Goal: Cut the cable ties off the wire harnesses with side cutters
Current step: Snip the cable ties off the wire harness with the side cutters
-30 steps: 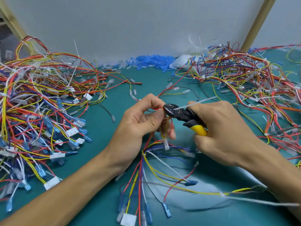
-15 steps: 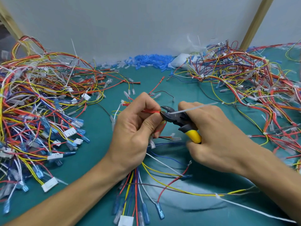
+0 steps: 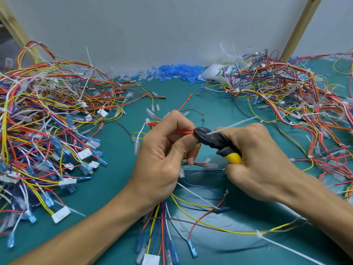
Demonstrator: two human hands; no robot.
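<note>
While the left hand grips one wire harness above the teal mat, thumb and curled fingers pinching its red wire bundle, the right hand is wrapped round the single pair of side cutters. Cutters: black head, yellow handle ends, nose touching the red bundle right beside the left thumb.

One white cable tie at that spot. Its tail runs from the cutter head up and right, just above the right index finger. Can't tell if the blades are on the tie's band or how far apart they stand; thumb and head cover it.

Below the left wrist the harness fans out toward the camera: red, yellow, blue and white wires ending in blue-sleeved terminals, plus one white connector at the bottom edge. Second cable tie sits on a yellow branch wire lower right, long tail lying on the mat.

Two harness piles: left pile and right pile, both well apart from the hands, both with white ties sticking out. One heap of loose blue sleeves at the back against the white wall. Two wooden posts: far left post, right post.
</note>
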